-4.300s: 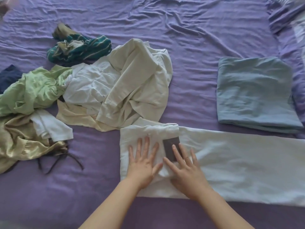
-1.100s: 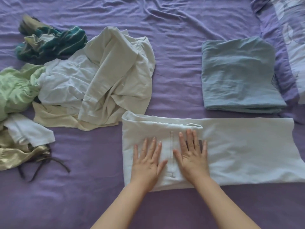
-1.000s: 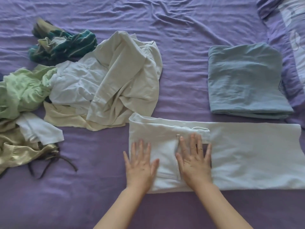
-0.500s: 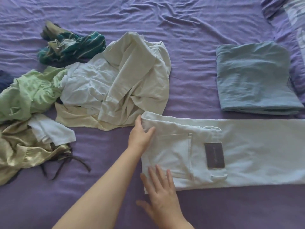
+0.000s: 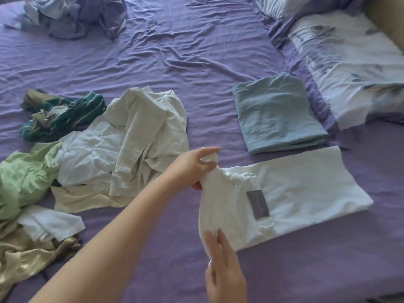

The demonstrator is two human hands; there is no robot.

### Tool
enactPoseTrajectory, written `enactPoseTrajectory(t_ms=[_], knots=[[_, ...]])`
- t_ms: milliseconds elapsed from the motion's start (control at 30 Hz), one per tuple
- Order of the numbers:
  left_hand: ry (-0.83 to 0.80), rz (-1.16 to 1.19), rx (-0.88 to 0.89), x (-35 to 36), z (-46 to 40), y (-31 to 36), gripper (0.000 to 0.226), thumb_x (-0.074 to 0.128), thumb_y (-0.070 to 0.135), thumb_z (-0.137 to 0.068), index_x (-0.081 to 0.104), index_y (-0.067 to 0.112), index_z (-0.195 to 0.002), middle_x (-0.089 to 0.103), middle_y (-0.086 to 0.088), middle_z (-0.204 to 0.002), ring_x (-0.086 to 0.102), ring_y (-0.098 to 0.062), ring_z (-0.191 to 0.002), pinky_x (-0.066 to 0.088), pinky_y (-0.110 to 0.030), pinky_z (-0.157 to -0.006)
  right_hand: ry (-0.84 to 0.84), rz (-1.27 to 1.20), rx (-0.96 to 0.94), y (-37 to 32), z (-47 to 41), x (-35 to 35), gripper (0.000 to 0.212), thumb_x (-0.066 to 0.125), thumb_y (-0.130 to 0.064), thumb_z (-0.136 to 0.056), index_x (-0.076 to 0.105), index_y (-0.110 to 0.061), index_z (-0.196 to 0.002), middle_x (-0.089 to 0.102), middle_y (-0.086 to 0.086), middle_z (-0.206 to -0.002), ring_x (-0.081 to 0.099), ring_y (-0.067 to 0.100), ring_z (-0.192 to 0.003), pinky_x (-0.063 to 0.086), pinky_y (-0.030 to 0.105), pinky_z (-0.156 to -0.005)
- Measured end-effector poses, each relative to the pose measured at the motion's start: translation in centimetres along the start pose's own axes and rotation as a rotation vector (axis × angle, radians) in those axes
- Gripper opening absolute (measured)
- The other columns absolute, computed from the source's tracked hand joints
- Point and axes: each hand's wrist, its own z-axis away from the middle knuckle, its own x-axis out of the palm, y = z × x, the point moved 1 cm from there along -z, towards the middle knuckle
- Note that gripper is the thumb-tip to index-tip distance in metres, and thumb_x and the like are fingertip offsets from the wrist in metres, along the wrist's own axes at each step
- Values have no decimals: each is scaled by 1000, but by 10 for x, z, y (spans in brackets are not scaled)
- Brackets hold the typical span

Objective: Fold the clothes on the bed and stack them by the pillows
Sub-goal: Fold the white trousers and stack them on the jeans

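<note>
White trousers (image 5: 301,189) with a grey label lie folded lengthwise on the purple bed, waist end toward me. My left hand (image 5: 194,165) grips the far corner of the waistband and holds it lifted off the sheet. My right hand (image 5: 223,265) pinches the near corner of the same waistband. A folded blue garment (image 5: 275,114) lies just beyond the trousers, beside the floral pillows (image 5: 349,62). Unfolded clothes sit to the left: a cream and white heap (image 5: 131,147), a light green garment (image 5: 24,176), and a teal striped one (image 5: 63,114).
A beige satin piece with dark straps (image 5: 26,252) and a small white cloth (image 5: 50,224) lie at the lower left. A bunched purple floral duvet (image 5: 72,14) sits at the far left corner. Bare purple sheet (image 5: 175,62) stretches across the middle.
Both hands stopped smoothing the trousers and took hold of the waistband corners. The waist end is now raised off the bed. My view has lifted, showing the pillows and duvet.
</note>
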Motion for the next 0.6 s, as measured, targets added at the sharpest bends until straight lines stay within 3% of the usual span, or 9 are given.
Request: enactPoseTrajectory(t_ms=[67,167,233,300,367,400,467,533,600], knots=[[-166,-87,97,-4,-7,23,24,59,23,-92,66,35,-112,59,13,-70,59,-7,-50,53,-20,-55,63,-105,-69,16,-10,-38,65,54,16,-61,70,-22,-112,62,10,-121,64,6,-100,55,18,-68],[-396,-234,203,-6,-21,61,34,69,17,-85,62,31,-115,55,11,-80,54,-3,-65,51,-19,-68,-35,-331,-40,49,-29,-90,64,52,12,-77,60,-32,-123,55,6,-133,55,4,-116,44,12,-91],[-468,-363,231,-4,-35,85,43,75,18,-80,58,35,-116,55,10,-81,53,-3,-67,51,-22,-71,-117,-478,36,72,-44,-117,58,51,9,-84,62,-35,-121,55,0,-134,54,6,-120,43,14,-93],[-550,-425,206,2,-51,106,52,77,21,-78,54,39,-121,62,2,-88,59,-11,-78,51,-36,-82,-177,-606,106,98,-60,-137,53,52,12,-86,69,-31,-112,58,-4,-130,56,10,-119,44,18,-94],[-598,-418,187,14,-67,124,58,77,16,-77,52,37,-126,66,-7,-91,64,-20,-85,52,-35,-84,-192,-704,184,122,-75,-155,52,52,17,-85,73,-27,-103,64,-8,-119,60,13,-112,45,18,-90],[-573,-420,207,22,-77,131,54,75,13,-78,54,33,-123,65,-7,-85,63,-22,-80,53,-30,-79,-168,-732,223,134,-83,-164,53,53,18,-84,74,-27,-101,65,-9,-114,61,12,-109,45,17,-88],[-371,-558,342,41,-100,146,37,74,16,-79,62,32,-110,55,4,-72,55,-17,-70,48,-17,-65,-87,-754,299,156,-96,-181,56,54,20,-82,74,-29,-100,67,-9,-111,63,6,-102,45,11,-84],[-162,-725,488,62,-124,161,32,77,28,-75,66,32,-106,49,6,-82,47,-14,-80,41,-21,-73,-7,-708,366,179,-107,-195,57,59,17,-80,74,-36,-96,67,-7,-109,62,1,-99,43,8,-82],[-134,-715,535,88,-147,174,36,80,33,-71,68,27,-104,48,3,-98,43,-15,-97,34,-25,-90,22,-585,407,201,-116,-208,46,71,4,-76,74,-38,-95,63,-6,-111,57,-2,-105,40,7,-88]])
